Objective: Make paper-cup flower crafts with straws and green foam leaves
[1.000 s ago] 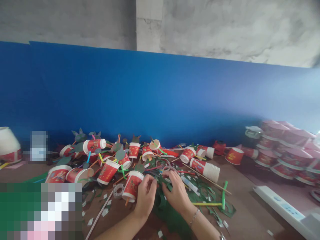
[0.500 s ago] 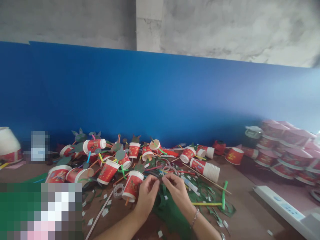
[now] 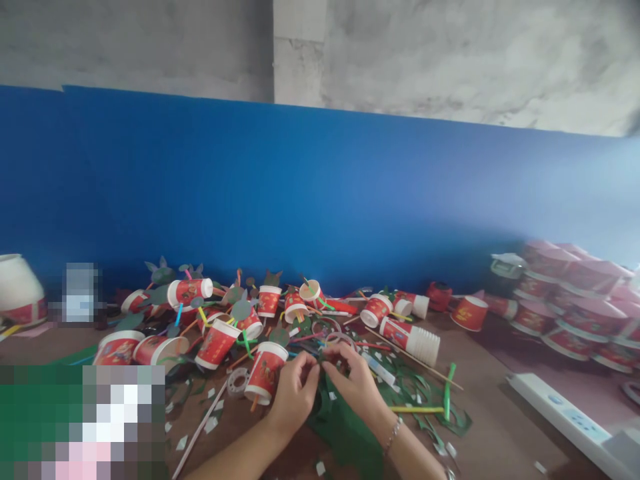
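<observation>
My left hand (image 3: 299, 387) and my right hand (image 3: 350, 373) are raised close together over the middle of the table, fingertips pinched and almost meeting. Whatever sits between the fingertips is too small to make out. Beneath them lies dark green paper (image 3: 345, 427), cut into sheets and strips. A red paper cup (image 3: 267, 372) with a green paper piece and an orange stick stands tilted just left of my left hand. Beside it is a roll of clear tape (image 3: 238, 381). A whitish tube (image 3: 381, 369) lies right of my right hand.
Several red cups with straws and green paper shapes (image 3: 217, 343) crowd the back left. A nested cup stack (image 3: 410, 339), a thin wooden stick (image 3: 440, 370) and bent straws (image 3: 449, 390) lie right. Further right are a white power strip (image 3: 560, 413) and pink-topped cups (image 3: 590, 313). A blue panel (image 3: 320, 200) stands behind.
My right hand has shifted very slightly left, its fingertips now closer to those of my left hand. The left hand and the cups look almost unchanged.
</observation>
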`<act>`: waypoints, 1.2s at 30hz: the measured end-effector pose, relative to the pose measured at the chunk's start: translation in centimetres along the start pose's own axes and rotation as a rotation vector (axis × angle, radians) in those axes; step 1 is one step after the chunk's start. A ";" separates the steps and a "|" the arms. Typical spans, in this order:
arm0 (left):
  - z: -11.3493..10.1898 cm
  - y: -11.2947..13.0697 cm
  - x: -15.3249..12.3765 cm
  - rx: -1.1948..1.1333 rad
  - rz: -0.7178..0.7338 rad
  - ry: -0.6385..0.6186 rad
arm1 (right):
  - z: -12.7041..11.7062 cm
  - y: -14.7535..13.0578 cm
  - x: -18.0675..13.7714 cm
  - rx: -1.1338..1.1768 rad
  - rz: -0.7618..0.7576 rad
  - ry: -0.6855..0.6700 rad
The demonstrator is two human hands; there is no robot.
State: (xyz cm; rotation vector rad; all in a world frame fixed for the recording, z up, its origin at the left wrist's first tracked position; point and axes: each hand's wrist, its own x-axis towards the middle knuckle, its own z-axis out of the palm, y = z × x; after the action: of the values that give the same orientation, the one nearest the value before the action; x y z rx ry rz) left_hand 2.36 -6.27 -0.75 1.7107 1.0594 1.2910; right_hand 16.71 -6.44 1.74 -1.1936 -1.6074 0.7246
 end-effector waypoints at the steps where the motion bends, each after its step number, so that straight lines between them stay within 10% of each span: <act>1: 0.0 0.0 0.0 0.022 -0.004 -0.001 | 0.0 0.0 0.0 -0.042 -0.030 -0.007; 13: -4.4 4.8 2.3 0.772 0.059 0.037 | 0.7 2.2 0.5 0.104 0.084 0.174; 18: -7.6 5.6 1.9 1.258 -0.239 -0.072 | 0.4 2.5 0.8 0.245 0.142 0.232; 23: -8.1 2.8 0.3 1.112 -0.246 -0.120 | 0.5 1.9 0.8 0.392 0.208 0.181; 36: -3.4 0.8 0.1 0.370 0.036 0.476 | 1.0 0.6 0.1 0.708 0.260 0.157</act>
State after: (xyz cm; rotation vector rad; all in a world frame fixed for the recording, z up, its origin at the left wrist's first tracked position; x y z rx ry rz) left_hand -0.75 -6.26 0.75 1.7274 1.6310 1.6538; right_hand 16.01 -6.10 0.93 -0.9001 -0.9383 1.2080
